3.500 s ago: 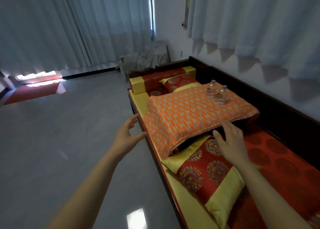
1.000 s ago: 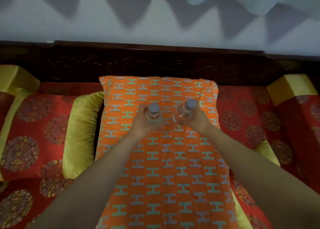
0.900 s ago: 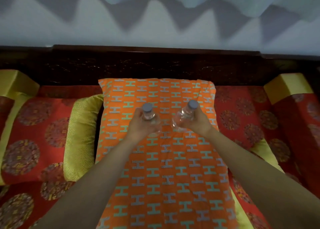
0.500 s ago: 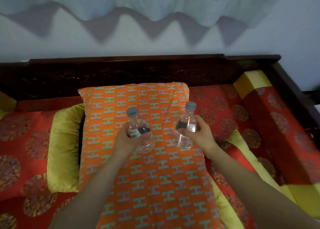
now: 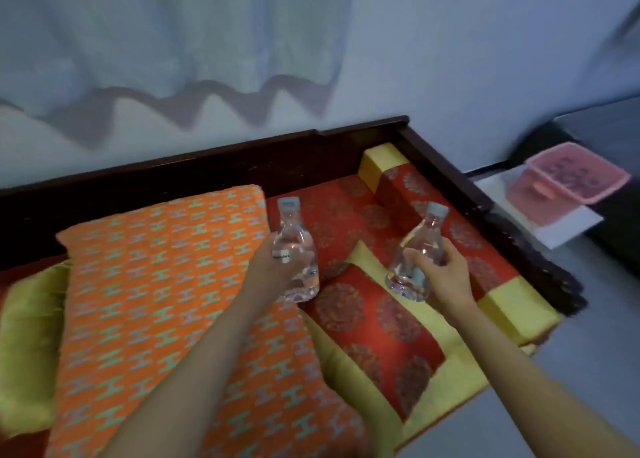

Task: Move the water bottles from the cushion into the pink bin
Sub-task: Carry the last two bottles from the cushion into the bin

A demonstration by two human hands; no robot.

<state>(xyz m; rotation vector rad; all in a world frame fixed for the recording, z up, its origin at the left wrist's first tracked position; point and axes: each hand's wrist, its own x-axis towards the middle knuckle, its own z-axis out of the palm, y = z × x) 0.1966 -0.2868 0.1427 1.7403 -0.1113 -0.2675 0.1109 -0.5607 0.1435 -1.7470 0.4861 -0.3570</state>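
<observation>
Closest to the viewer, two bare forearms reach forward over the orange cushion (image 5: 166,301), which lies below and to the left of the fingers, with no bottle left on it. The left hand (image 5: 273,270) has its fingers wrapped around the body of the left bottle (image 5: 294,253), which stands nearly upright with its cap on top. The right hand (image 5: 438,272) has its fingers (image 5: 420,258) clamped around the lower half of the right bottle (image 5: 417,253), which leans to the right. Both bottles are in the air above the red and yellow bedding (image 5: 374,312), just beside each other but apart. Farther on, beyond the dark wooden bed frame (image 5: 485,211), the pink bin (image 5: 575,177) stands on a white counter (image 5: 554,225), far to the upper right of the right fingers and well apart from both bottles. I think the carrying step is in hand and the drop is not yet done. The risk, as I judge it, is that a smooth clear bottle slips from a one-hand grip, or that a bottle knocks the frame on the way across. The bin looks light, so a hard drop may push it on the counter.
</observation>
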